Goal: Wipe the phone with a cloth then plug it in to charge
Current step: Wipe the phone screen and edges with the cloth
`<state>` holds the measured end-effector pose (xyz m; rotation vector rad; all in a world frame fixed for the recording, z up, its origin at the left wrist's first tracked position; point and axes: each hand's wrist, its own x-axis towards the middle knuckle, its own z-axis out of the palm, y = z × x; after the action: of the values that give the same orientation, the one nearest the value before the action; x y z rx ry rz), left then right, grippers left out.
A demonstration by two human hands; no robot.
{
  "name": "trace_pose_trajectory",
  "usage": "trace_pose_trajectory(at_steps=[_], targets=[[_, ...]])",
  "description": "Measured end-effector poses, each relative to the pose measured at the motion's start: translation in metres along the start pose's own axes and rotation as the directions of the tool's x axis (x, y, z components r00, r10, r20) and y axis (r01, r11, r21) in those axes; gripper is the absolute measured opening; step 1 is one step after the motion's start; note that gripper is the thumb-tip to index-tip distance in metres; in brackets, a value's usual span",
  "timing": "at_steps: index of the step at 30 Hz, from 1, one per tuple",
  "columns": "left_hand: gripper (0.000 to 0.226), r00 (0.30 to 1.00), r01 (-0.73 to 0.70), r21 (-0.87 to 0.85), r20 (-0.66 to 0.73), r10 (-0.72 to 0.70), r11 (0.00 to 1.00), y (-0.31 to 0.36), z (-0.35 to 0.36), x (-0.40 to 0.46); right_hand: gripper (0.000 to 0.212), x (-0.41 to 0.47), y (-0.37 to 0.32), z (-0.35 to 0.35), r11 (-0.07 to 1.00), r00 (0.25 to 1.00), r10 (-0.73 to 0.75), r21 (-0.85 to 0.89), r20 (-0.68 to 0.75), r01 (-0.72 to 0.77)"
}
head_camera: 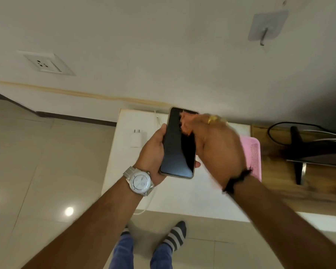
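My left hand point(153, 150) grips a black phone point(177, 150) by its left edge, screen up and dark, above a white table point(192, 195). An orange cloth point(186, 124) is pressed on the upper right of the screen, bunched in my right hand point(219, 150), which is blurred by motion. A white charger plug point(137, 137) lies on the table left of the phone. Its white cable point(157, 118) runs along the tabletop behind my left hand. A white wall socket point(45, 64) sits on the wall at the upper left.
A pink perforated basket point(253, 150) lies on the table behind my right wrist. To the right is a wooden surface point(318, 183) with a black stand point(299, 152) and dark cables. An adhesive hook point(266, 29) is stuck to the wall. My socked feet stand on the tiled floor.
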<state>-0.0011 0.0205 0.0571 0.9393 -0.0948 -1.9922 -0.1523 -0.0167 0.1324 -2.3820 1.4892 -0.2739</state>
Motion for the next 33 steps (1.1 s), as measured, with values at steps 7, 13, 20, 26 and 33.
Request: trace_pose_trajectory(at_steps=[7,13,20,26,33], targets=[[0.059,0.997,0.015,0.019,-0.073,-0.014,1.0,0.002,0.002,0.002,0.039,-0.019,-0.005,0.01,0.998,0.997,-0.056,0.02,0.043,0.055],[0.06,0.995,-0.043,-0.002,-0.086,0.043,0.999,0.015,0.011,0.008,0.027,-0.032,-0.017,0.017,0.999,1.0,-0.012,0.038,-0.016,0.013],[0.058,0.988,-0.024,0.044,-0.152,0.03,0.999,0.002,0.009,0.004,0.042,-0.021,-0.002,0.017,0.999,0.999,-0.035,0.002,0.033,0.035],[0.068,0.991,-0.094,0.003,-0.094,0.094,0.996,0.016,0.01,0.01,0.035,-0.074,-0.025,0.027,0.997,0.999,-0.036,0.067,-0.035,0.038],[0.06,0.994,-0.06,-0.043,-0.099,0.055,0.997,0.004,0.01,0.009,0.033,-0.021,-0.02,0.009,0.998,0.998,-0.041,0.052,-0.042,0.044]])
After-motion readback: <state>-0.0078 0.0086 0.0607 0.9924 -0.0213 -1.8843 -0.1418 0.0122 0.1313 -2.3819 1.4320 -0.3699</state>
